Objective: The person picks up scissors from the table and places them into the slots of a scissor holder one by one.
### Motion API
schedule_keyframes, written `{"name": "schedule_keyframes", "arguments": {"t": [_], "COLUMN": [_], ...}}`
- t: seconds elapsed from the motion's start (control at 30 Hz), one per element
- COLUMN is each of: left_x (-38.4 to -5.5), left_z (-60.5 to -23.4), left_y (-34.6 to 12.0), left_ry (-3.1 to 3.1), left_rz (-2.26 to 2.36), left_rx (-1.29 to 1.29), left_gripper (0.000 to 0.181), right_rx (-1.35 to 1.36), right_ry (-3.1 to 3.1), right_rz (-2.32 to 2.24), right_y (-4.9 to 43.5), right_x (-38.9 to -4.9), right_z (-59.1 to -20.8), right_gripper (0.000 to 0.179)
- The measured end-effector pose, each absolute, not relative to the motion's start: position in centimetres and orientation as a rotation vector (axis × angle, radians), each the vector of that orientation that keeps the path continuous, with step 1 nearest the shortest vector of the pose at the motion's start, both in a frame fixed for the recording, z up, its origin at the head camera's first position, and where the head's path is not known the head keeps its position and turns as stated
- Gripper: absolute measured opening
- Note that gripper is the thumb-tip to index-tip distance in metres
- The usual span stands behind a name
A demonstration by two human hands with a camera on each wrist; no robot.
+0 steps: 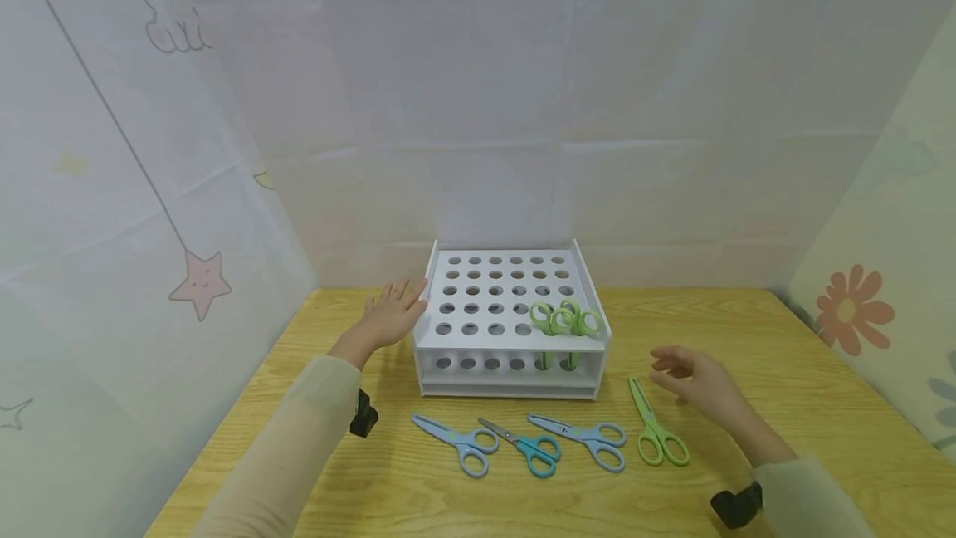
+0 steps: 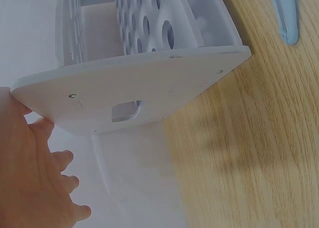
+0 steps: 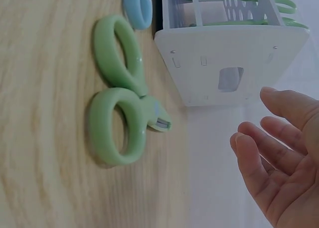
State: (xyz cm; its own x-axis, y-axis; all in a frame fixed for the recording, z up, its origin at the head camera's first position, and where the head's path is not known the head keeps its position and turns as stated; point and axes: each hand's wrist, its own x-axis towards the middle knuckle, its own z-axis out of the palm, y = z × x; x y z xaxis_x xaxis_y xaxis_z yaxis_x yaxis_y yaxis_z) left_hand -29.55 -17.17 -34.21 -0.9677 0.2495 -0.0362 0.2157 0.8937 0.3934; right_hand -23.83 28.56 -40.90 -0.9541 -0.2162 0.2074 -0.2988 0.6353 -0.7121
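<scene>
Okay, light-green plastic scissors (image 1: 654,432) beside the parted right grip (image 1: 695,384); spread left grip (image 1: 390,314) touches white holed rack (image 1: 509,318) holding two matching pairs (image 1: 552,326).

Creased pale cloth (image 1: 463,106) backs the desk's (image 1: 747,314) far edge, a pink star (image 1: 202,283) printed beyond the left corner, an orange flower (image 1: 847,308) beyond the right.

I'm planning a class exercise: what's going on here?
A person's left hand seems to touch the left side of a white rack. The right hand, holding nothing, hovers beside a pair of green scissors on the wooden table. Two more green pairs stand in the rack; two light blue pairs and a teal pair lie before it.
</scene>
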Motion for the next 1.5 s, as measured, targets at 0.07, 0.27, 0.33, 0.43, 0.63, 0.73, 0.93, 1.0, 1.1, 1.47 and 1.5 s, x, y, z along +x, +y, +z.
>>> {"name": "schedule_keyframes", "arguments": {"t": [0.07, 0.27, 0.33, 0.43, 0.63, 0.73, 0.93, 1.0, 1.1, 1.47, 1.5], "left_x": [-29.6, -29.6, -29.6, -29.6, -29.4, -29.4, -29.4, -29.5, -29.5, -29.4, -29.4], "left_z": [-34.2, -34.2, -34.2, -34.2, -34.0, -34.0, -34.0, -34.1, -34.0, -34.0, -34.0], "left_y": [-17.2, -17.2, -17.2, -17.2, -17.1, -17.1, -17.2, -17.2, -17.2, -17.1, -17.2], "left_ry": [2.975, 2.974, 2.975, 2.974, 2.965, 2.965, 2.970, 2.973, 2.973, 2.972, 2.973], "left_rz": [0.601, 0.599, 0.593, 0.590, 0.604, 0.605, 0.593, 0.586, 0.583, 0.588, 0.590], "left_rx": [0.366, 0.366, 0.363, 0.358, 0.353, 0.358, 0.360, 0.363, 0.364, 0.363, 0.363], "left_gripper": [0.054, 0.055, 0.055, 0.055, 0.055, 0.055, 0.055, 0.055, 0.055, 0.055, 0.055], "right_rx": [0.425, 0.408, 0.401, 0.407, 0.426, 0.431, 0.420, 0.415, 0.407, 0.500, 0.505], "right_ry": [-2.763, -2.807, -2.819, -2.834, -2.846, -2.858, -2.904, -2.919, -2.936, -2.953, -2.952], "right_rz": [1.237, 1.254, 1.263, 1.270, 1.277, 1.298, 1.331, 1.331, 1.322, 1.240, 1.244], "right_y": [28.6, 28.8, 29.0, 29.1, 29.5, 29.5, 29.4, 29.5, 29.4, 29.4, 29.4], "right_x": [-23.8, -23.6, -23.5, -23.4, -23.2, -23.0, -22.7, -22.7, -22.6, -22.5, -22.5], "right_z": [-41.1, -41.7, -41.8, -42.1, -42.5, -42.6, -42.8, -43.0, -43.2, -43.6, -43.6], "right_gripper": [0.045, 0.048, 0.049, 0.052, 0.052, 0.052, 0.053, 0.054, 0.055, 0.055, 0.055]}}
